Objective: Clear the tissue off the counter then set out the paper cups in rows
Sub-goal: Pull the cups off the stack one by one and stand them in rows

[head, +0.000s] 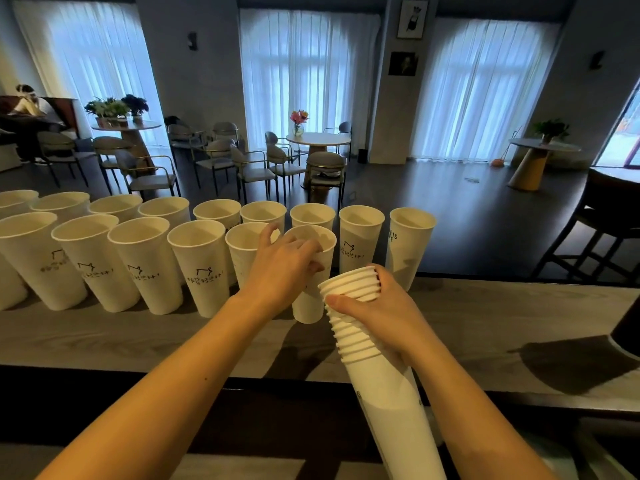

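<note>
A grey wood-grain table runs from 9 to 3 o'clock. Two rows of upright white paper cups stand on it from 9 toward 1 o'clock; a dark object sits at 3 o'clock.

Both bare forearms outstretched, left hand and right hand each in closed grip.
</note>
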Action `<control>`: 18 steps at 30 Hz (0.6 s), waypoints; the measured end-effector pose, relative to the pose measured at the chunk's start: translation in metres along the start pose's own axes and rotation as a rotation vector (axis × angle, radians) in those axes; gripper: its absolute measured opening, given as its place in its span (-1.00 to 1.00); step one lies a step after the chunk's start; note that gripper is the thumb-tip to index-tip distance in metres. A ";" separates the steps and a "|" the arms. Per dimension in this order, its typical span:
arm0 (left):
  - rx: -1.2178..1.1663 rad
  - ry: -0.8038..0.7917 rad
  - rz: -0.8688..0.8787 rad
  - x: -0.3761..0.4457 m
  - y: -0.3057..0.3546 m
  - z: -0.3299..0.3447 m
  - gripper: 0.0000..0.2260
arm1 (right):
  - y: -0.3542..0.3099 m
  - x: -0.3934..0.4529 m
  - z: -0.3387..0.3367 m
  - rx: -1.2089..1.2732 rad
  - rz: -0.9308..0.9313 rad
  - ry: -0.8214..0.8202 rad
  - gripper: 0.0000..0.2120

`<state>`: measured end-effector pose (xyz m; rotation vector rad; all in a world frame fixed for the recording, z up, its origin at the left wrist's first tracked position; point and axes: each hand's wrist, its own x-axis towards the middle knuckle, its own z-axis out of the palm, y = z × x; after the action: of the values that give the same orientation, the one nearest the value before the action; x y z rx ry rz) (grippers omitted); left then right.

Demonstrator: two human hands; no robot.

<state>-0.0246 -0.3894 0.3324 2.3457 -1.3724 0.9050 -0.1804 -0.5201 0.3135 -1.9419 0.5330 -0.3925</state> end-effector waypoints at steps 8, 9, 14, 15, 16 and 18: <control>-0.158 0.120 0.072 0.001 0.009 -0.023 -0.61 | 0.000 -0.003 -0.007 0.013 -0.015 0.013 -0.22; -0.285 0.094 0.078 0.001 0.016 -0.031 -0.66 | 0.000 -0.003 -0.008 0.018 -0.018 0.022 -0.25; -0.787 -0.495 0.011 0.008 0.044 -0.052 -0.84 | -0.001 -0.003 -0.018 -0.001 -0.057 0.053 -0.29; -0.829 -0.493 0.010 0.009 0.047 -0.055 -0.86 | 0.000 -0.005 -0.022 -0.011 -0.062 0.055 -0.26; -0.874 -0.483 0.004 0.010 0.048 -0.057 -0.88 | 0.000 -0.007 -0.024 -0.025 -0.070 0.053 -0.22; -0.946 -0.485 -0.011 0.014 0.052 -0.059 -0.91 | 0.001 -0.013 -0.031 -0.046 -0.081 0.058 -0.19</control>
<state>-0.0858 -0.3948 0.3826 1.8205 -1.4774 -0.3394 -0.2070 -0.5377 0.3250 -2.0063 0.5058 -0.4925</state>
